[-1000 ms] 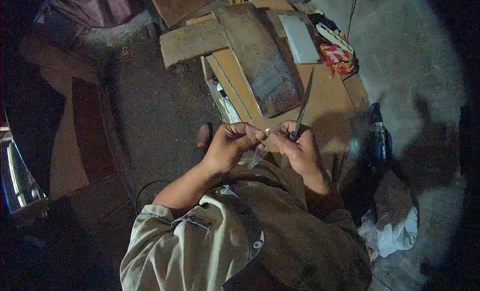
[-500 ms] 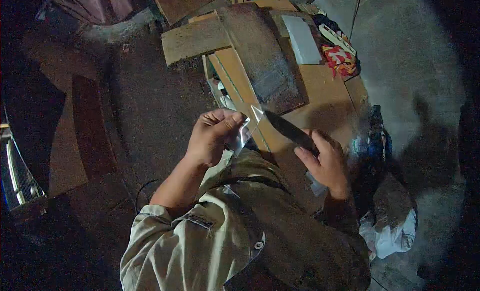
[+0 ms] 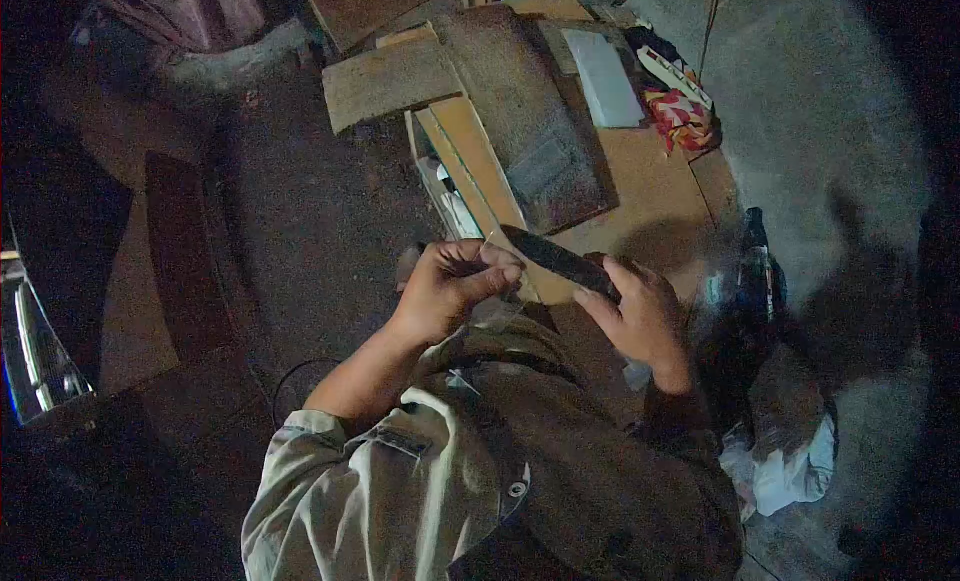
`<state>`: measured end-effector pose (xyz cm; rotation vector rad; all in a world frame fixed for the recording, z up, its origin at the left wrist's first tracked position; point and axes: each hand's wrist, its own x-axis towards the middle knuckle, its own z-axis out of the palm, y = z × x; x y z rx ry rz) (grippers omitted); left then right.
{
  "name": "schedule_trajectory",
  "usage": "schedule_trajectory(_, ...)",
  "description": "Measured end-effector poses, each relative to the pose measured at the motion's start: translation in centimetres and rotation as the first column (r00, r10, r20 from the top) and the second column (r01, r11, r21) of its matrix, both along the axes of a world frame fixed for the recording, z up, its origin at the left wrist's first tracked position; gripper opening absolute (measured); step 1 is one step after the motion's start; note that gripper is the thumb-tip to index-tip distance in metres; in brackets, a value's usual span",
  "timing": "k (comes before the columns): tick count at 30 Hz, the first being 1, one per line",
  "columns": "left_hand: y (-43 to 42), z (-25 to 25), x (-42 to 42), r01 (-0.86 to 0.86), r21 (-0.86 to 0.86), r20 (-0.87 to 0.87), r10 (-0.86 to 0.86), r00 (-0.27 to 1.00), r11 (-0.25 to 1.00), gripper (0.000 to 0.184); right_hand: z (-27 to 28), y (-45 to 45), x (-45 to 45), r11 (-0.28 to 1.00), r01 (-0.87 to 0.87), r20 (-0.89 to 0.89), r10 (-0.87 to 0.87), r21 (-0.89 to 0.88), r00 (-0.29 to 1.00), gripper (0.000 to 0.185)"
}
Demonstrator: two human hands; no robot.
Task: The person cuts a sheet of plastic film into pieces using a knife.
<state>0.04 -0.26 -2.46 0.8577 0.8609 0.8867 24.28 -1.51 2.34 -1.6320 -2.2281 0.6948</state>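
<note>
My left hand [image 3: 445,296] is closed in a pinch on a small clear, thin piece [image 3: 519,299], glass or plastic; its edges are faint now, and the fingers hide much of it. My right hand [image 3: 645,316] is wrapped round the near end of a dark, flat, tapering tool that looks like a knife [image 3: 555,258]. Its far end points up and left, close to my left fingertips. Whether the knife touches the clear piece, I cannot tell. Both hands are above my lap, in front of the wooden work surface [image 3: 655,186].
Worn boards [image 3: 390,81] and a dark panel [image 3: 510,101] lie ahead. A white rectangular piece [image 3: 604,79], a red-and-yellow cloth or wrapper [image 3: 682,119] and a pale strip [image 3: 675,76] lie to the right. A dark bottle [image 3: 755,271] and white bags [image 3: 795,471] are on the right.
My left hand has moved slightly right and down, closer to the knife. The knife has shifted a little left. The bright glint on the clear piece is gone.
</note>
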Motion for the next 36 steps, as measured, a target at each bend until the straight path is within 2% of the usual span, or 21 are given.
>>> schedule_trajectory(2, -0.1, 0.1, 0.3, 0.027, 0.007, -0.022, -0.027, 0.999, 1.0, 0.011, 0.0, 0.1, -0.4, 0.999, -0.01, 0.033, 0.009, 0.032, 0.999, 0.038)
schedule_trajectory(5, -0.3, 0.3, 0.5, 0.084, -0.059, -0.018, -0.085, 0.996, 0.995, 0.013, -0.1, 0.5, -0.7, 0.999, -0.019, 0.072, 0.023, -0.051, 0.997, 0.035)
schedule_trajectory(8, -0.6, -0.2, 0.7, 0.173, 0.059, -0.104, -0.166, 0.981, 0.983, 0.01, -1.0, 0.6, -0.8, 0.998, -0.04, -0.033, 0.039, -0.039, 0.999, 0.037)
schedule_trajectory(11, -0.8, 0.0, 1.0, 0.179, -0.025, -0.02, -0.179, 0.984, 0.984, 0.008, 0.3, 0.9, -1.3, 0.992, -0.057, 0.022, 0.06, -0.116, 0.998, 0.039)
schedule_trajectory(14, -0.8, -0.8, 0.5, 0.205, 0.019, -0.024, -0.204, 0.979, 0.979, 0.009, 0.7, 1.2, -1.2, 0.987, -0.045, 0.063, 0.055, -0.156, 0.996, 0.042)
schedule_trajectory(16, -0.5, -0.7, 0.0, 0.218, 0.012, 0.037, -0.218, 0.975, 0.976, 0.009, 0.3, 1.5, 0.0, 0.994, -0.111, 0.149, 0.108, 0.012, 0.983, 0.043)
schedule_trajectory(17, -0.3, -0.6, -0.4, 0.231, 0.006, 0.1, -0.23, 0.968, 0.973, 0.009, 0.1, 1.6, 0.4, 0.994, -0.111, 0.148, 0.108, 0.014, 0.983, 0.043)
schedule_trajectory(19, -0.3, -1.4, -0.8, 0.284, 0.054, 0.096, -0.288, 0.953, 0.957, 0.008, -0.2, 1.9, 1.5, 0.976, 0.179, 0.149, -0.197, 0.128, 0.969, 0.043)
schedule_trajectory(20, -0.4, -1.2, -0.7, 0.257, -0.006, 0.119, -0.254, 0.96, 0.966, 0.009, -1.5, 2.3, 2.7, 0.95, 0.237, 0.189, -0.276, 0.206, 0.942, 0.041)
schedule_trajectory(21, -0.6, -1.0, -0.7, 0.227, -0.069, 0.14, -0.216, 0.966, 0.971, 0.009, -2.7, 2.4, 3.3, 0.951, 0.233, 0.188, -0.272, 0.204, 0.944, 0.041)
schedule_trajectory(22, -0.1, -0.5, -0.6, 0.27, 0.027, -0.032, -0.269, 0.963, 0.962, 0.009, -3.8, 2.5, 3.8, 0.96, 0.277, -0.117, -0.28, -0.045, 0.953, 0.04)
schedule_trajectory(23, -0.2, -0.6, -0.3, 0.272, 0.028, -0.031, -0.271, 0.962, 0.962, 0.009, -4.2, 2.5, 4.1, 0.928, 0.233, -0.399, -0.339, -0.29, 0.852, 0.039)
schedule_trajectory(24, -0.2, -0.8, 0.2, 0.257, 0.07, -0.009, -0.257, 0.966, 0.964, 0.008, -3.1, 1.7, 1.8, 0.877, 0.213, -0.535, -0.439, -0.431, 0.721, 0.039)
schedule_trajectory(25, -0.2, -1.2, 0.6, 0.242, 0.112, 0.012, -0.245, 0.97, 0.964, 0.007, -4.5, 1.3, 1.5, 0.903, 0.047, -0.704, -0.365, -0.427, 0.61, 0.035)
schedule_trajectory(27, -0.1, -1.7, 1.3, 0.267, 0.058, -0.011, -0.267, 0.964, 0.962, 0.008, -5.3, 0.4, -0.3, 0.818, -0.058, -0.727, -0.472, -0.572, 0.499, 0.025)
schedule_trajectory(30, -0.1, -1.6, 1.7, 0.258, 0.048, 0.011, -0.259, 0.966, 0.965, 0.007, -5.3, 0.5, -1.8, 0.754, -0.056, -0.662, -0.535, -0.654, 0.525, 0.017)
schedule_trajectory(32, 0.2, -1.1, 1.7, 0.26, 0.016, -0.212, -0.251, 0.945, 0.965, 0.015, -5.9, 1.3, -2.1, 0.795, 0.016, -0.683, -0.531, -0.606, 0.502, 0.014)
schedule_trajectory(33, 0.2, -1.7, 1.8, 0.266, 0.017, -0.213, -0.256, 0.943, 0.964, 0.015, -6.4, 2.0, -2.1, 0.829, 0.087, -0.704, -0.519, -0.552, 0.485, 0.011)
schedule_trajectory(35, 0.0, -3.8, 1.6, 0.092, -0.054, -0.107, -0.097, 0.99, 0.994, 0.028, -8.4, 4.2, -1.3, 0.856, 0.08, -0.729, -0.481, -0.512, 0.487, 0.012)
schedule_trajectory(36, 0.0, -4.4, 1.3, 0.09, -0.095, -0.048, -0.095, 0.994, 0.991, 0.039, -8.8, 5.4, -1.2, 0.848, 0.159, -0.724, -0.517, -0.506, 0.456, 0.014)
